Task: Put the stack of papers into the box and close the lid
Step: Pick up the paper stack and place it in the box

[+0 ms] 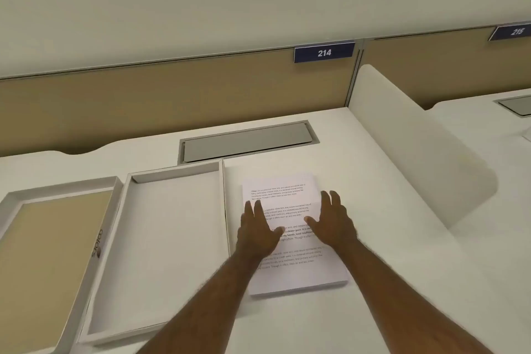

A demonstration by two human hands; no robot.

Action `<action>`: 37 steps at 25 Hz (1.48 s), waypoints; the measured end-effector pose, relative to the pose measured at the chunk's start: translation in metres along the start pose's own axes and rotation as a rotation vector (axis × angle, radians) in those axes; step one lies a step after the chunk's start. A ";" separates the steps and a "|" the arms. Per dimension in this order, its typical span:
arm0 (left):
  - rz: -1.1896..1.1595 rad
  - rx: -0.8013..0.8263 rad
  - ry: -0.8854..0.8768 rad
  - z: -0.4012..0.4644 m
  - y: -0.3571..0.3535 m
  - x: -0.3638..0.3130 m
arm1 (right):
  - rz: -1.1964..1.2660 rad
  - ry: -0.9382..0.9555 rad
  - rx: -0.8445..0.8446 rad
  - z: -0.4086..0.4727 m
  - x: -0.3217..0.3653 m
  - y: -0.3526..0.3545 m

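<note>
A stack of white printed papers (296,270) lies flat on the white desk, right of centre. My left hand (257,231) hovers over the stack's left side with fingers spread, and my right hand (334,220) over its right side, also spread. Neither hand grips anything. Just left of the papers sits an open shallow white box (172,181), empty inside. Further left lies its lid (107,210), turned upside down with a tan inner face.
A grey cable hatch (247,141) is set into the desk behind the box. A tan partition wall (172,100) with a blue "214" sign runs along the back. A white curved divider (416,152) rises at the right.
</note>
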State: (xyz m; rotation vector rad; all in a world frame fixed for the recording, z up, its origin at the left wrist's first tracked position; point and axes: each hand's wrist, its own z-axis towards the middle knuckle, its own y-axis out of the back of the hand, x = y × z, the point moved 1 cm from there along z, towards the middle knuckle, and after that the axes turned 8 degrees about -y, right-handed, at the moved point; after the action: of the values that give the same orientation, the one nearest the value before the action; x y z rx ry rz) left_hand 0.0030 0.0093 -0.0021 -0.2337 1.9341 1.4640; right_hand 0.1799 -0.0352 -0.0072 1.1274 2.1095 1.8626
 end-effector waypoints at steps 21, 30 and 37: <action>-0.122 -0.014 0.683 0.038 -0.018 0.002 | 0.165 -0.306 0.125 0.024 -0.011 -0.011; -0.188 -0.134 0.634 0.031 -0.022 -0.003 | 0.209 -0.366 0.098 0.020 -0.008 -0.012; -0.340 -0.169 0.542 0.024 -0.023 0.004 | 0.244 -0.371 0.087 0.017 -0.009 -0.014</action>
State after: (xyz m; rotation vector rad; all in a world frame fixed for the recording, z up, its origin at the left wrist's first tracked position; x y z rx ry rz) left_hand 0.0219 0.0241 -0.0261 -1.0764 2.0371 1.4249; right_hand 0.1894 -0.0269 -0.0270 1.6678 1.9269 1.5038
